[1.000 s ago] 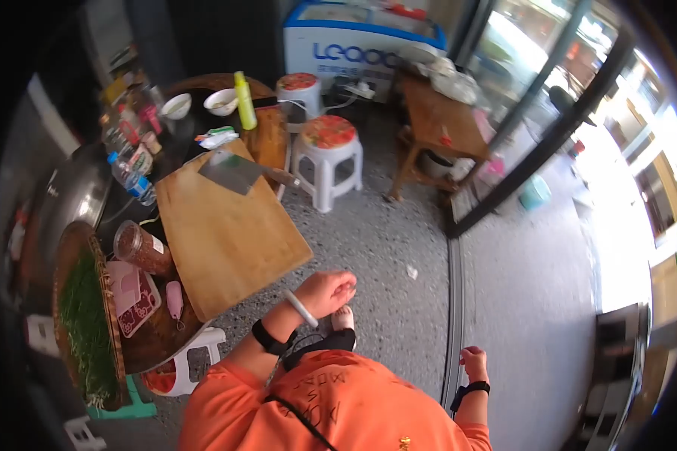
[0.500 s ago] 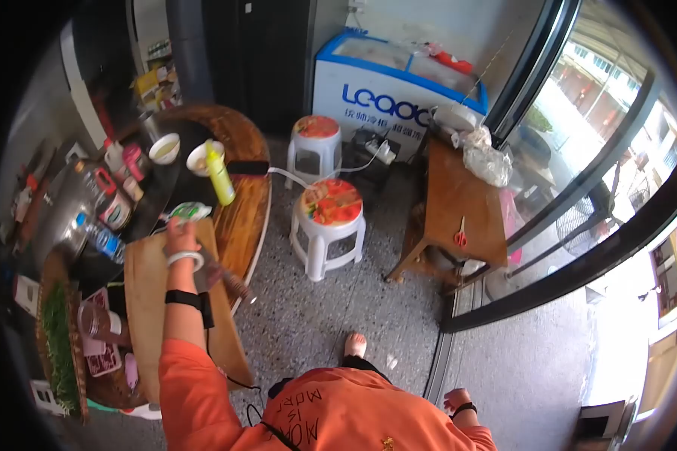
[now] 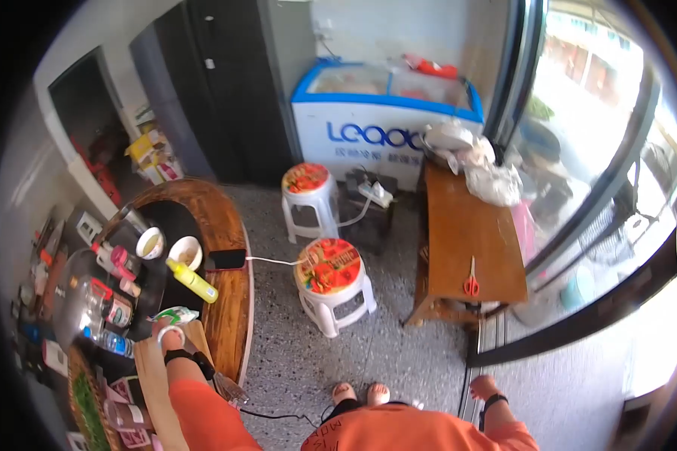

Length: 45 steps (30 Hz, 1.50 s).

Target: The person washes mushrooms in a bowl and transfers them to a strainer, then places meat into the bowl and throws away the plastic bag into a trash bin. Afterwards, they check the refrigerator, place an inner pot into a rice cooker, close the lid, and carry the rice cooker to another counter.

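Note:
My left hand is at the far end of a wooden cutting board, beside a green-and-white packet. Its fingers are blurred, so whether it grips the board cannot be made out. From under my left forearm sticks out what looks like a knife handle, over the board's right side; the rest of it is hidden. Away from the table, my right hand hangs low at my side, fingers loosely apart and holding nothing.
The round table also carries a yellow squeeze bottle, a phone on a white cable, bowls and a basket of greens. Two plastic stools stand ahead. Scissors lie on a wooden side table. Behind is a freezer.
The view has tilted up, and more of the freezer and both feet show. The left hand stays by the packet at the board's far end. The right hand still hangs down.

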Each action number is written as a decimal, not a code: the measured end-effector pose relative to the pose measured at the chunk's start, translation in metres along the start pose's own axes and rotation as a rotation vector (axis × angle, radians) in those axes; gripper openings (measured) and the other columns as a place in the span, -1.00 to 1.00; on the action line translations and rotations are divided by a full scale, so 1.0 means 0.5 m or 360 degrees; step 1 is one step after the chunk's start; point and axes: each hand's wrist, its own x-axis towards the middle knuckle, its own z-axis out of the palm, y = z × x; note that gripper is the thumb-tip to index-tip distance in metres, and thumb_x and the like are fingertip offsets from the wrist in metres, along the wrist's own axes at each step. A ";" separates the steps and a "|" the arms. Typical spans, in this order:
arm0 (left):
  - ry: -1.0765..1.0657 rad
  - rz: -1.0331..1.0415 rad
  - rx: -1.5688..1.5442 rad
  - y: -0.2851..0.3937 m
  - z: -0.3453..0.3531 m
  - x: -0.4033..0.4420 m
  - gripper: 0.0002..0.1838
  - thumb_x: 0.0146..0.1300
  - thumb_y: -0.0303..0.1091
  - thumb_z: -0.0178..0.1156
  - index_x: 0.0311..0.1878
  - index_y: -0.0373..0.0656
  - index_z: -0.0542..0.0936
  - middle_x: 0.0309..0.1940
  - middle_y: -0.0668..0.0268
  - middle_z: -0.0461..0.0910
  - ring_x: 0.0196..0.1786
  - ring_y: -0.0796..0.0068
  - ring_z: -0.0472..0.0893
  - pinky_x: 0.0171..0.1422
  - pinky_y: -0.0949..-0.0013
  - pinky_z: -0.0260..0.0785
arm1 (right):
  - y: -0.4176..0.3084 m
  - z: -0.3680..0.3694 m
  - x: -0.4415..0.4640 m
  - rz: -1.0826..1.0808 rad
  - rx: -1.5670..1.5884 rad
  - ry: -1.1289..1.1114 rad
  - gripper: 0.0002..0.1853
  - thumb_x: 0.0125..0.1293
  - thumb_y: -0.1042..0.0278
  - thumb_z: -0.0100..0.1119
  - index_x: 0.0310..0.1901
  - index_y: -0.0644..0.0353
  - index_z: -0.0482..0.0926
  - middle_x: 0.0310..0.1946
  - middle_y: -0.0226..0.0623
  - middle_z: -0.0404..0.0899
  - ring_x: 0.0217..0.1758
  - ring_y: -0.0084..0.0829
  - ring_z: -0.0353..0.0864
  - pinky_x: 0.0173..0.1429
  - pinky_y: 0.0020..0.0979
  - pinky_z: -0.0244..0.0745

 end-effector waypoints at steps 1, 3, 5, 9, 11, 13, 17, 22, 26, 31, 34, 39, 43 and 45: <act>0.0035 0.0222 0.0554 0.006 -0.007 0.071 -0.74 0.18 -0.31 -0.06 -0.16 -0.23 0.50 -0.28 0.09 0.55 -0.29 0.31 0.56 -0.26 0.31 0.41 | -0.011 0.003 -0.016 -0.0139 -0.0486 0.0164 -0.88 -0.10 0.21 0.17 -0.48 -0.06 0.61 -0.54 -0.45 0.59 -0.44 -0.42 0.59 -0.50 -0.31 0.44; 0.0043 0.0837 0.1674 0.113 -0.049 -0.046 -0.73 0.12 -0.24 0.04 -0.19 -0.21 0.50 -0.16 0.07 0.51 -0.13 0.18 0.51 -0.07 0.25 0.37 | -0.057 -0.034 -0.063 -0.0146 -0.0481 0.0123 -0.94 -0.16 0.23 0.17 -0.66 -0.10 0.60 -0.52 -0.43 0.61 -0.44 -0.39 0.60 -0.49 -0.31 0.42; 0.0059 0.1354 0.1964 0.179 -0.106 -0.052 -0.69 0.03 -0.22 0.15 -0.19 -0.19 0.52 -0.11 0.05 0.48 -0.05 0.10 0.47 0.03 0.22 0.35 | -0.077 -0.059 -0.057 -0.0257 -0.0370 0.0224 -0.86 -0.07 0.20 0.15 -0.63 0.00 0.61 -0.56 -0.41 0.60 -0.48 -0.38 0.60 -0.52 -0.33 0.44; -0.0656 0.1123 -0.0018 0.307 -0.187 -0.308 -0.69 0.16 -0.32 0.04 -0.10 -0.34 0.48 -0.17 0.27 0.45 -0.17 0.52 0.43 -0.07 0.42 0.30 | -0.230 -0.254 -0.090 -0.0137 0.0332 0.0615 -0.88 -0.06 0.30 0.13 -0.51 0.13 0.60 -0.45 -0.20 0.58 -0.32 -0.17 0.57 -0.25 -0.23 0.48; -0.0963 0.1167 0.0052 0.337 -0.166 -0.444 -0.72 0.16 -0.34 0.02 -0.14 -0.34 0.48 -0.20 0.28 0.45 -0.19 0.51 0.43 -0.09 0.42 0.30 | -0.322 -0.363 -0.117 -0.0334 0.0819 0.0921 -0.82 -0.01 0.26 0.06 -0.38 0.10 0.57 -0.38 -0.12 0.56 -0.24 -0.08 0.52 -0.15 -0.18 0.42; -0.1441 0.1456 0.0313 0.363 -0.118 -0.557 -0.78 0.13 -0.39 0.01 -0.22 -0.34 0.49 -0.25 0.26 0.45 -0.24 0.47 0.44 -0.16 0.42 0.30 | -0.401 -0.453 -0.114 -0.0658 0.0928 0.0916 -0.65 0.00 0.22 0.15 -0.13 0.09 0.49 -0.30 -0.12 0.51 -0.20 -0.11 0.50 -0.10 -0.21 0.40; -0.1958 0.1995 0.0799 0.319 0.064 -0.762 -0.89 0.03 -0.45 0.00 -0.46 -0.31 0.44 -0.47 0.12 0.42 -0.45 0.19 0.44 -0.39 0.27 0.29 | -0.484 -0.601 -0.202 -0.1322 0.1100 0.1237 -0.52 -0.04 0.29 0.23 -0.01 0.11 0.42 -0.27 -0.17 0.44 -0.18 -0.11 0.48 -0.10 -0.23 0.41; -0.2438 0.2468 0.0705 0.270 0.296 -1.044 -0.93 0.02 -0.46 0.03 -0.49 -0.26 0.44 -0.44 0.10 0.43 -0.36 0.06 0.45 -0.27 0.16 0.33 | -0.330 -0.627 -0.178 -0.1535 0.0655 0.1077 -0.82 -0.07 0.40 0.14 -0.35 0.18 0.52 -0.46 -0.20 0.50 -0.35 -0.18 0.53 -0.26 -0.26 0.45; -0.2405 0.2236 0.0210 0.232 0.445 -1.187 -0.83 0.02 -0.50 0.03 -0.26 -0.29 0.46 -0.24 0.05 0.46 -0.17 0.05 0.46 -0.10 0.25 0.34 | -0.100 -0.597 -0.140 -0.1255 0.1161 0.1415 -0.94 -0.06 0.47 0.11 -0.50 0.24 0.50 -0.53 -0.16 0.48 -0.44 -0.19 0.52 -0.36 -0.29 0.41; -0.2148 0.2080 0.0704 0.186 0.461 -1.193 -0.69 0.03 -0.43 0.08 -0.11 -0.27 0.42 -0.20 0.06 0.46 -0.10 0.03 0.45 -0.03 0.19 0.33 | 0.147 -0.576 -0.012 -0.0213 0.1781 0.1818 -0.95 -0.03 0.50 0.11 -0.49 0.27 0.53 -0.57 -0.21 0.49 -0.53 -0.34 0.51 -0.42 -0.39 0.41; -0.2073 0.1758 0.1113 0.128 0.414 -1.147 -0.69 0.02 -0.38 0.10 -0.12 -0.22 0.44 -0.21 0.05 0.47 -0.11 0.02 0.45 -0.06 0.18 0.34 | 0.283 -0.542 0.123 0.0120 0.2390 0.2019 -0.96 0.00 0.53 0.10 -0.49 0.29 0.52 -0.57 -0.29 0.50 -0.57 -0.42 0.51 -0.48 -0.40 0.43; -0.1894 0.1365 0.1522 0.053 0.337 -1.110 -0.71 0.02 -0.31 0.10 -0.15 -0.16 0.45 -0.24 0.04 0.48 -0.14 0.01 0.47 -0.12 0.15 0.35 | 0.387 -0.515 0.165 0.0561 0.3542 0.1764 -0.96 0.13 0.45 0.09 -0.38 0.15 0.43 -0.54 -0.36 0.49 -0.59 -0.52 0.49 -0.65 -0.58 0.38; -0.1849 0.1239 0.2051 -0.005 0.333 -1.099 -0.72 0.01 -0.31 0.10 -0.16 -0.14 0.46 -0.27 0.04 0.48 -0.21 0.01 0.48 -0.15 0.14 0.36 | 0.409 -0.442 0.179 0.0247 0.3551 0.1650 -0.79 0.15 0.29 0.10 -0.20 0.14 0.42 -0.45 -0.32 0.51 -0.57 -0.51 0.48 -0.58 -0.57 0.38; -0.1914 0.1263 0.1972 -0.027 0.333 -1.099 -0.72 0.01 -0.32 0.09 -0.16 -0.14 0.46 -0.28 0.05 0.48 -0.22 0.02 0.48 -0.16 0.14 0.36 | 0.375 -0.453 0.103 0.0330 0.3436 0.1430 -0.73 0.15 0.20 0.11 -0.17 0.15 0.42 -0.44 -0.33 0.51 -0.57 -0.52 0.49 -0.58 -0.59 0.36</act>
